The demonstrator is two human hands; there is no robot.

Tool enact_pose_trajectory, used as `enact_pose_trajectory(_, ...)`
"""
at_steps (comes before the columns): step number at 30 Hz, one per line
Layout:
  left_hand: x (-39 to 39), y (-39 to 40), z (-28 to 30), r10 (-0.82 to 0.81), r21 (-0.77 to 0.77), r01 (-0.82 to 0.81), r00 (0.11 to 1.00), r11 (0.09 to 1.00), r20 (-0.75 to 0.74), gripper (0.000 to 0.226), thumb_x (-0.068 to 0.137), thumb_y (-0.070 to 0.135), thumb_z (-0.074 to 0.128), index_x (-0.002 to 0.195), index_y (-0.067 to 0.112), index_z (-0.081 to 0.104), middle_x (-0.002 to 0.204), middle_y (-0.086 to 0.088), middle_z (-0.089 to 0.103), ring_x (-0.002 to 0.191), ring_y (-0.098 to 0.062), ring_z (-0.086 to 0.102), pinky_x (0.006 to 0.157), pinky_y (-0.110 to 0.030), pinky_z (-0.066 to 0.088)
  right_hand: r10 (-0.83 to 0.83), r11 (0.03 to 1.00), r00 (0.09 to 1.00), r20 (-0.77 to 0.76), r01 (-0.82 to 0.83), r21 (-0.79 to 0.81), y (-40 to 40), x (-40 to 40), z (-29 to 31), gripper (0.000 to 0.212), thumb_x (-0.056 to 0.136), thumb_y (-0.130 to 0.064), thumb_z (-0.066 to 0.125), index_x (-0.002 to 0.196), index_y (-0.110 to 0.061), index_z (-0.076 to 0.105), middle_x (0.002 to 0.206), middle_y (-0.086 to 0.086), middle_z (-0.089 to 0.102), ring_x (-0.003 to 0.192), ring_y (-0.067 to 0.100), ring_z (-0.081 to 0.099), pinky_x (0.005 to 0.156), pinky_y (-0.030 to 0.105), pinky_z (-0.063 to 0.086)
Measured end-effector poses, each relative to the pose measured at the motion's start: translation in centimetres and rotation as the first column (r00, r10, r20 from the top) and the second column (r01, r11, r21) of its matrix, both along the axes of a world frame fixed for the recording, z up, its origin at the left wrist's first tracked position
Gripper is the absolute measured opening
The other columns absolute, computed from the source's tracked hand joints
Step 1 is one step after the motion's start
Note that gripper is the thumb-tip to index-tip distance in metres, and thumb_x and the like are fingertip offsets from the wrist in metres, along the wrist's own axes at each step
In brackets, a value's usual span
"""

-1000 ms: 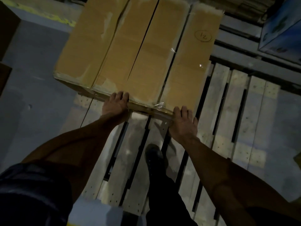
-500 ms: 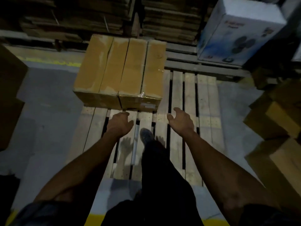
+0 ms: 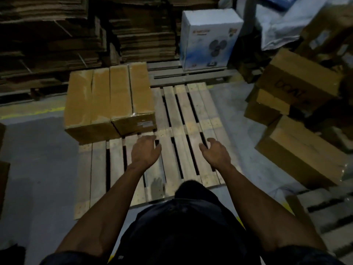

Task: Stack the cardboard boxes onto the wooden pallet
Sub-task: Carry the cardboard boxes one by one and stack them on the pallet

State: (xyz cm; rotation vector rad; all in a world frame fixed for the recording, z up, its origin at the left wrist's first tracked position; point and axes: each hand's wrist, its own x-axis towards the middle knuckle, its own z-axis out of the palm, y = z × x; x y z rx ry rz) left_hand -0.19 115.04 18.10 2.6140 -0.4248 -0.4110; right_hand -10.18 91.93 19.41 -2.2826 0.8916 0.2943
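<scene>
Head view: the left hand (image 3: 145,151) and right hand (image 3: 214,153) both hang above the pallet (image 3: 179,134), fingers loosely curled, palms down, holding nothing and touching nothing. The boxes (image 3: 108,100) — a tight block of cartons bound with clear wrap — sit on the pallet's far left corner, just beyond the left hand; a white label shows on the near face. The rest of the slats are bare.

To the right, loose cartons (image 3: 298,148) lie tumbled on the grey floor (image 3: 38,159), one tilted with dark lettering on its side. Behind the pallet stands a white fan box (image 3: 207,39) on a second, darker pallet, with stacks of flattened cardboard (image 3: 57,41) along the back wall. Nothing lies between the hands and the boxes.

A second ago both hands pressed the near edge of the boxes; half a second ago they had let go. Now they are farther back, the person has stepped off the slats, and the view is wider.

The scene is dim. The lettering and label cannot be read, and the person's dark clothing hides the pallet's near edge.
</scene>
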Motion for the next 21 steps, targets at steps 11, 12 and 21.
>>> enact_pose_trajectory(11, -7.9, -18.1, -0.1, -0.284, 0.051, 0.291, 0.952, 0.955, -0.115, 0.073, 0.089, 0.051, 0.030, 0.143, 0.005, 0.046, 0.145, -0.016, 0.048, 0.135, -0.032, 0.041, 0.109, -0.039, 0.033, -0.178, 0.984, 0.983, -0.042, 0.178, 0.002, -14.2, -10.7, -0.6, 0.063, 0.097, -0.053, 0.049, 0.151, -0.020, 0.040, 0.150, 0.011, 0.046, 0.135, 0.033, 0.044, 0.109, 0.042, 0.040)
enact_pose_trajectory(12, -8.7, -19.9, -0.3, -0.299, 0.058, 0.306, 0.948, 0.950, -0.110, 0.067, 0.094, 0.049, 0.034, 0.144, 0.005, 0.045, 0.146, -0.016, 0.048, 0.136, -0.032, 0.040, 0.110, -0.039, 0.032, -0.177, 0.984, 0.983, -0.047, 0.177, -0.007, -16.0, -11.6, -0.7, 0.063, 0.098, -0.052, 0.049, 0.151, -0.021, 0.039, 0.150, 0.010, 0.045, 0.136, 0.033, 0.044, 0.108, 0.042, 0.039)
enact_pose_trajectory(21, -16.8, -40.3, 0.0, -0.322, 0.057, 0.330, 0.938, 0.942, -0.127, 0.072, 0.090, 0.051, 0.030, 0.145, 0.006, 0.042, 0.147, -0.016, 0.045, 0.137, -0.032, 0.039, 0.109, -0.037, 0.033, -0.151, 0.987, 0.986, -0.076, 0.146, -0.062, -35.4, -21.0, 0.5, 0.062, 0.098, -0.053, 0.048, 0.150, -0.020, 0.039, 0.150, 0.010, 0.045, 0.136, 0.034, 0.042, 0.108, 0.043, 0.037)
